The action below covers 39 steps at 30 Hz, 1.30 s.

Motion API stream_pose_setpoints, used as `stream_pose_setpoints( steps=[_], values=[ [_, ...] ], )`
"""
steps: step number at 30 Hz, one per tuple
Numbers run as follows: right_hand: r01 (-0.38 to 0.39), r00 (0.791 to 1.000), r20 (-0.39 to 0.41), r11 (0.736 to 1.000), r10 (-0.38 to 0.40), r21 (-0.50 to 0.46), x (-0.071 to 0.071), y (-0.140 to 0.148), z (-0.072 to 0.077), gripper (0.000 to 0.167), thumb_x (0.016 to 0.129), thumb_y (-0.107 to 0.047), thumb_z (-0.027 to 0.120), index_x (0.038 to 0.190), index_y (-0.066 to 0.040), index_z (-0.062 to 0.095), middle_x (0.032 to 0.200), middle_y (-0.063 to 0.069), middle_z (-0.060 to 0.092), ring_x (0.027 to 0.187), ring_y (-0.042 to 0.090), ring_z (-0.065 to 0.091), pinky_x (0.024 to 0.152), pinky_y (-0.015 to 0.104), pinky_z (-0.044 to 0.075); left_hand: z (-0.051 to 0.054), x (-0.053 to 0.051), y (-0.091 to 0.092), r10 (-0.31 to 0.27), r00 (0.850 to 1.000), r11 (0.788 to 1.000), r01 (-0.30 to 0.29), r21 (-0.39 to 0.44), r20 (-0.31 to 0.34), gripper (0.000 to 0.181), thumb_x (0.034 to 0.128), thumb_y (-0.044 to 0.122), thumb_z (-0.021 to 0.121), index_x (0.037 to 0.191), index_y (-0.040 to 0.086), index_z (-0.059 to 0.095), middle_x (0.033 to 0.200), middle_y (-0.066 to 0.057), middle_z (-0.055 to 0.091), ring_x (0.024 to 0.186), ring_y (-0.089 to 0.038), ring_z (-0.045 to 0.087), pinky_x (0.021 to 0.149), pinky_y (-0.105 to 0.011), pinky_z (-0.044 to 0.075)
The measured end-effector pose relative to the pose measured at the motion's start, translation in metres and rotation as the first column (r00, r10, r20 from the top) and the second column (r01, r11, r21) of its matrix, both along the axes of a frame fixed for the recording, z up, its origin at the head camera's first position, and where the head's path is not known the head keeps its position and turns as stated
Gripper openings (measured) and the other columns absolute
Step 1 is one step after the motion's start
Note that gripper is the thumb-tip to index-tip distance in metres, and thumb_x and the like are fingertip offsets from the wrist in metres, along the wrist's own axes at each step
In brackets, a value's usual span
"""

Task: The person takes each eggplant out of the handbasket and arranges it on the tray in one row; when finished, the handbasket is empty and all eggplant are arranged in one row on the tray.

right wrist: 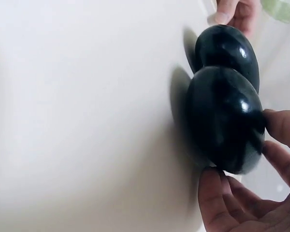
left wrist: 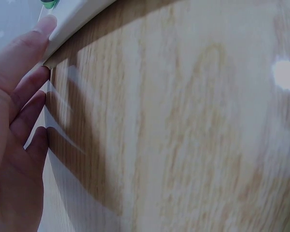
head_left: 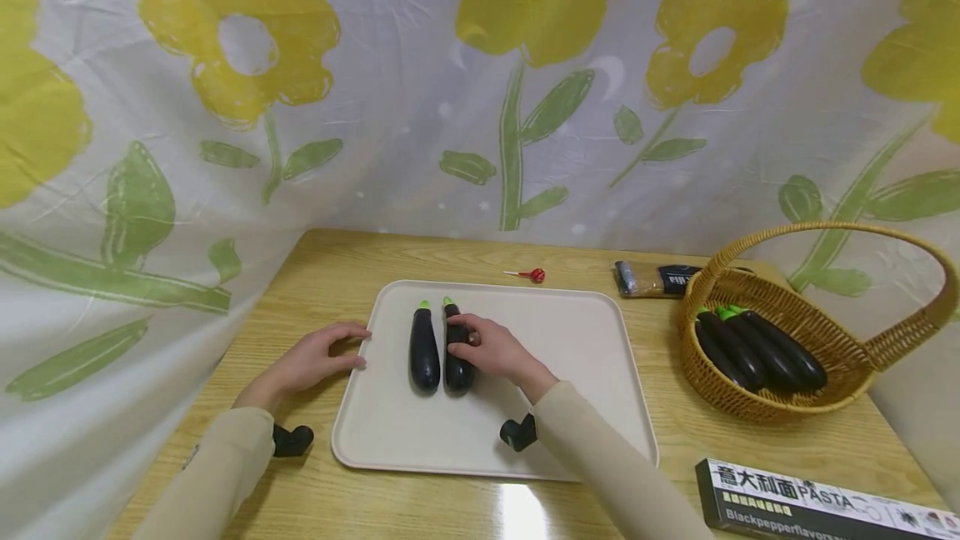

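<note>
we see the right-hand eggplant on the pale tray, within the right hand's grip.
we see the right thumb and fingertips pinching its dark body; a second eggplant lies just beside it, between it and the left hand, whose thumb and fingers stand parted at the tray's rim, gripping nothing. beyond both hands, past the tray, we find a red lollipop; well to the right of the right hand, a wicker basket holding more eggplants, and a pasta box below that.
</note>
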State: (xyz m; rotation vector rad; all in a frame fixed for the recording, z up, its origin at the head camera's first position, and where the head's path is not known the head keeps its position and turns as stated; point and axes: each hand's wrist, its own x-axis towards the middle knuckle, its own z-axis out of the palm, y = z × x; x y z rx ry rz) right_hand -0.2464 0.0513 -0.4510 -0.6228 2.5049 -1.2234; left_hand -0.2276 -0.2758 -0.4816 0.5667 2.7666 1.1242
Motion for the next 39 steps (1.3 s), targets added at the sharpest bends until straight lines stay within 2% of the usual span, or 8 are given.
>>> stream_pose_setpoints(
  steps=[5, 12, 15, 19, 22, 28, 32, 39],
  values=[
    [-0.028, 0.999, -0.018, 1.000, 0.028, -0.003, -0.001, 0.001, 0.000, 0.045, 0.093, -0.021, 0.065, 0.136, -0.009, 0.057, 0.136, 0.019, 0.055, 0.115, 0.034, 0.061, 0.094, 0.041, 0.050, -0.001, -0.002, 0.000, -0.001, 1.000, 1.000, 0.001, 0.003, 0.005, 0.043, 0.0880, 0.026, 0.074, 0.125, 0.007, 0.063, 0.137, -0.019, 0.054, 0.132, -0.040, 0.043, 0.109, -0.058, 0.030],
    [-0.019, 0.999, 0.043, 1.000, 0.019, -0.005, 0.004, 0.002, 0.001, 0.044, 0.093, -0.023, 0.066, 0.135, -0.012, 0.058, 0.131, 0.017, 0.057, 0.104, 0.024, 0.064, 0.076, 0.031, 0.052, -0.003, -0.002, -0.001, 0.000, 1.000, 1.000, 0.000, 0.002, 0.000, 0.043, 0.0878, 0.027, 0.075, 0.125, 0.007, 0.063, 0.138, -0.021, 0.053, 0.132, -0.042, 0.042, 0.109, -0.060, 0.030],
    [-0.024, 0.998, 0.059, 0.999, 0.025, -0.024, 0.006, 0.002, 0.001, 0.045, 0.093, -0.022, 0.066, 0.135, -0.011, 0.057, 0.130, 0.017, 0.057, 0.100, 0.022, 0.065, 0.072, 0.028, 0.051, -0.003, -0.002, -0.001, -0.002, 1.000, 1.000, 0.002, -0.005, -0.005, 0.043, 0.0881, 0.027, 0.074, 0.125, 0.007, 0.063, 0.138, -0.022, 0.053, 0.131, -0.043, 0.042, 0.108, -0.061, 0.030],
    [-0.024, 0.998, 0.057, 0.999, 0.026, -0.045, 0.008, 0.005, 0.002, 0.044, 0.093, -0.022, 0.066, 0.135, -0.011, 0.057, 0.131, 0.018, 0.056, 0.101, 0.022, 0.065, 0.073, 0.028, 0.052, -0.003, -0.002, -0.002, 0.005, 1.000, 1.000, -0.004, -0.019, 0.004, 0.044, 0.0882, 0.030, 0.074, 0.125, 0.009, 0.063, 0.139, -0.020, 0.052, 0.132, -0.042, 0.042, 0.109, -0.060, 0.029],
    [-0.022, 0.999, 0.034, 0.999, 0.023, -0.049, 0.011, 0.016, 0.002, 0.044, 0.094, -0.023, 0.065, 0.136, -0.012, 0.057, 0.131, 0.018, 0.056, 0.104, 0.025, 0.065, 0.078, 0.032, 0.054, -0.003, -0.003, -0.002, 0.012, 1.000, 0.999, -0.012, -0.030, 0.015, 0.045, 0.0882, 0.032, 0.074, 0.126, 0.011, 0.062, 0.140, -0.019, 0.051, 0.133, -0.041, 0.041, 0.110, -0.060, 0.028],
    [-0.001, 0.999, -0.047, 0.999, -0.001, -0.040, 0.022, 0.061, 0.010, 0.044, 0.095, -0.025, 0.064, 0.136, -0.011, 0.057, 0.135, 0.011, 0.056, 0.108, 0.026, 0.064, 0.086, 0.038, 0.053, -0.003, -0.004, -0.002, 0.008, 1.000, 0.999, -0.008, -0.034, 0.013, 0.045, 0.0888, 0.032, 0.073, 0.127, 0.011, 0.062, 0.140, -0.019, 0.051, 0.134, -0.041, 0.041, 0.110, -0.060, 0.028],
    [0.016, 0.998, -0.065, 0.999, -0.019, -0.044, 0.033, 0.102, 0.024, 0.042, 0.095, -0.026, 0.065, 0.134, -0.012, 0.059, 0.136, 0.007, 0.056, 0.108, 0.024, 0.063, 0.084, 0.036, 0.054, -0.002, -0.004, -0.002, -0.001, 1.000, 1.000, 0.001, -0.030, 0.008, 0.044, 0.0890, 0.031, 0.073, 0.127, 0.010, 0.062, 0.140, -0.019, 0.051, 0.133, -0.041, 0.041, 0.110, -0.060, 0.029],
    [0.017, 0.998, -0.061, 1.000, -0.017, -0.001, 0.047, 0.190, 0.057, 0.037, 0.099, -0.029, 0.060, 0.131, -0.011, 0.060, 0.133, 0.012, 0.058, 0.116, 0.028, 0.059, 0.094, 0.038, 0.050, 0.000, -0.001, -0.002, 0.009, 1.000, 0.999, -0.009, -0.038, 0.023, 0.046, 0.0893, 0.032, 0.072, 0.128, 0.010, 0.062, 0.142, -0.020, 0.050, 0.134, -0.043, 0.039, 0.110, -0.061, 0.028]
  ],
)
